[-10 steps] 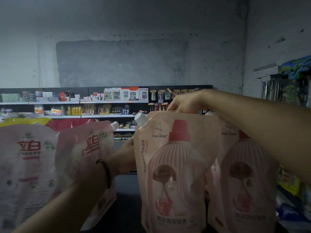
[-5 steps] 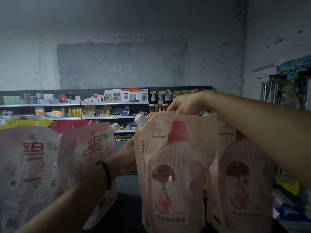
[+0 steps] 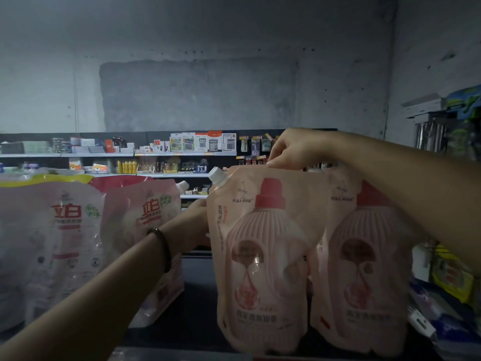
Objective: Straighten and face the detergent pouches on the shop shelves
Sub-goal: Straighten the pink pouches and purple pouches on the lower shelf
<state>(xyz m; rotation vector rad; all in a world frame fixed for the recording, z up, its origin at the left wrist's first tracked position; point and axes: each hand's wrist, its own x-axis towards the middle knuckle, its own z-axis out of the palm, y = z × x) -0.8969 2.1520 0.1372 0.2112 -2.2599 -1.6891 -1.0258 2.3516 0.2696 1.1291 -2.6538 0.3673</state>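
Two pink pouches stand upright toward the right end of the dark shelf (image 3: pixel 197 303); the front pouch (image 3: pixel 260 256) has its long axis vertical, printed face to the camera, white-capped spout (image 3: pixel 217 174) at its upper left corner angled up and left; the second pouch (image 3: pixel 364 269) stands just beside it on the right, partly overlapped. The right hand (image 3: pixel 294 149) pinches the front pouch's top edge with curled fingers; the left hand (image 3: pixel 192 225) lies against its left edge, fingers hidden, grip not determinable. White-and-pink pouches (image 3: pixel 52 243) occupy the shelf's left end; stocked shelves (image 3: pixel 156 175) and a bare concrete wall (image 3: pixel 197 95) lie behind.

A dark bracelet (image 3: pixel 163 250) sits behind the left hand (image 3: pixel 194 225).
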